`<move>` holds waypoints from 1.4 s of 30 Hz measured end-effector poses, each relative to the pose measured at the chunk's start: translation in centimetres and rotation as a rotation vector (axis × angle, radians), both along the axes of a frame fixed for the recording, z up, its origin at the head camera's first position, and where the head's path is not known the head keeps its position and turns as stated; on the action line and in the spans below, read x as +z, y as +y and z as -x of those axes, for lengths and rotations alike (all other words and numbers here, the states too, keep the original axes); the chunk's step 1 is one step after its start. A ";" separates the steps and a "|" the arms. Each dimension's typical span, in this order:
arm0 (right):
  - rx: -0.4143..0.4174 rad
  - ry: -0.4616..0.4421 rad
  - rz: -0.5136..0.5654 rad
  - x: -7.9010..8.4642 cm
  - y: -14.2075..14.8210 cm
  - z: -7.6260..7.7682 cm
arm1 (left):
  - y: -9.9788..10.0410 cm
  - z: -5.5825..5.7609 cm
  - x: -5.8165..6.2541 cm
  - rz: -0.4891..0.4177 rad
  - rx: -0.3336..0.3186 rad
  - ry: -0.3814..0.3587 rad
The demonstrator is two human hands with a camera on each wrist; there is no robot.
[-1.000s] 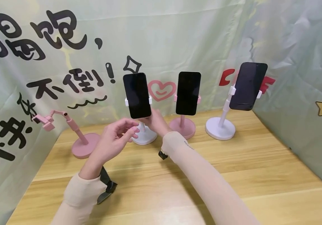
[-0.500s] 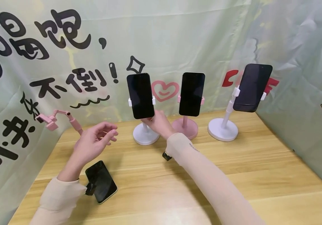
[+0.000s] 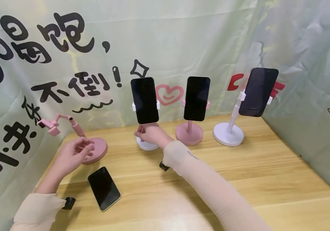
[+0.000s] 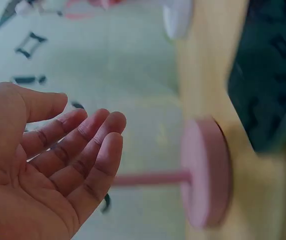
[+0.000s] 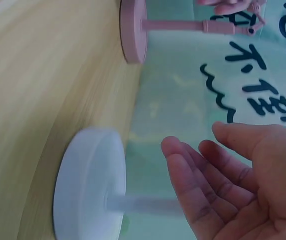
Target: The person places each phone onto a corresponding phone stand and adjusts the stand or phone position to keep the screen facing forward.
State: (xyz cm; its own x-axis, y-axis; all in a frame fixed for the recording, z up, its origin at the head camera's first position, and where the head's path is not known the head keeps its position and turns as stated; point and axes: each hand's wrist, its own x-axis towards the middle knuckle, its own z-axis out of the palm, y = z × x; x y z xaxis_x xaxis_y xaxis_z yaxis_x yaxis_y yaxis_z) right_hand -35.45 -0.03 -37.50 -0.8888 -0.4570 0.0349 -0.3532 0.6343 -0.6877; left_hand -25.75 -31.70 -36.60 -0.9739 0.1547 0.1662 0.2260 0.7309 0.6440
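My left hand (image 3: 74,155), fingers loosely bent and holding nothing, hovers in front of the round base of the pink phone stand (image 3: 97,150) at the left. That stand's jointed arm holds no phone. A black phone (image 3: 104,188) lies flat on the table by my left wrist. My right hand (image 3: 153,133) is beneath the phone (image 3: 145,100) clamped upright in the left white stand (image 3: 147,146), partly covering its pole. In the right wrist view, the fingers (image 5: 183,175) are loosely curved beside the white pole (image 5: 143,204) and grip nothing.
Another pink stand (image 3: 190,136) with an upright phone (image 3: 197,98) stands to the right of my right hand. Farther right, a white stand (image 3: 228,136) bears a tilted phone (image 3: 259,91). A printed cloth (image 3: 168,38) hangs behind the wooden table (image 3: 153,199).
My left hand has moved left and down, away from the left white stand to the empty pink one, uncovering the lying phone. My right hand has shifted slightly left and lower.
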 end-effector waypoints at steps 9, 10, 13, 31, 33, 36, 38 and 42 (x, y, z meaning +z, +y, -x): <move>0.034 -0.090 0.035 0.1 -3.1 -0.6 | -6.1 0.7 -3.1 0.196 0.117 -0.021; 0.033 -0.094 0.043 0.2 -3.4 -0.5 | -6.6 0.8 -3.3 0.197 0.126 -0.033; 0.022 -0.081 0.051 0.2 -4.5 -0.2 | -7.7 1.0 -3.7 0.203 0.152 -0.046; 0.024 0.033 -0.013 1.4 -10.7 0.8 | -11.3 2.8 -4.6 0.223 0.211 -0.245; 0.026 0.035 -0.027 1.6 -11.5 0.9 | -11.2 3.1 -4.7 0.207 0.199 -0.270; 0.036 0.024 -0.055 1.9 -12.8 1.1 | -11.1 3.6 -4.8 0.193 0.200 -0.294; 0.045 0.012 -0.079 2.1 -13.7 1.2 | -10.9 3.9 -4.9 0.186 0.208 -0.304; 0.059 0.005 -0.115 2.6 -15.1 1.3 | -10.6 4.4 -5.3 0.158 0.210 -0.347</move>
State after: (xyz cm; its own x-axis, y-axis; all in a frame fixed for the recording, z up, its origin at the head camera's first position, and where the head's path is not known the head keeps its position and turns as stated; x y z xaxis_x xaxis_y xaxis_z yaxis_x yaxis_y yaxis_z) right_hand -36.71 -15.12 -34.91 -0.8601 -0.5099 -0.0166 -0.3953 0.6866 -0.6101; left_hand -30.16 -42.34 -41.87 -0.9810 -0.0551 -0.1861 -0.1479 0.8336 0.5323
